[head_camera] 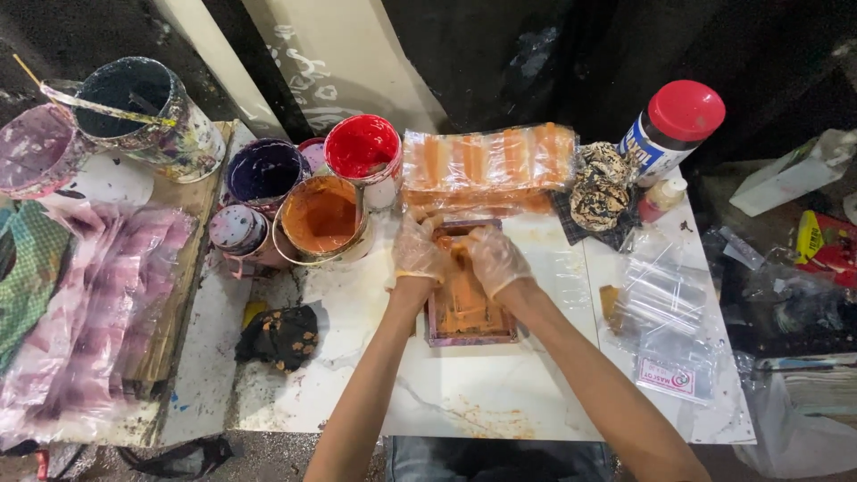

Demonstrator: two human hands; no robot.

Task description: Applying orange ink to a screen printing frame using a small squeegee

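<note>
Two hands in thin clear gloves are seen from above, side by side over the far end of a small rectangular printing frame (470, 303). The left hand (418, 252) is curled at the frame's far left corner; whether its grip is closed on anything cannot be told. The right hand (495, 259) is bent over the frame's top edge, its grip seemingly pressed on something smeared with orange, though the item itself is hidden. The frame is coated in orange paint and lies flat near the middle of a white marbled worktop (500, 393).

Just beyond the hands, a stack of clear plastic bags printed with orange stripes (486, 161) is laid along the back edge. To the left of the frame, an open tin of orange paint (320, 219) is placed closest, with a tin of red paint (362, 147) behind it and a tin of dark purple paint (265, 171) beside that. A small pink-lidded tub (237, 228) is set at the left of the orange tin. Farther left, a large spattered can with dark contents (134, 98) has a stick resting across its rim.

A dark, orange-stained rag (281, 335) lies on the worktop left of the forearms. At the right, a red-capped jar (674, 129), a paint-soaked cloth (598, 187) and empty clear bags (665, 303) are found.
</note>
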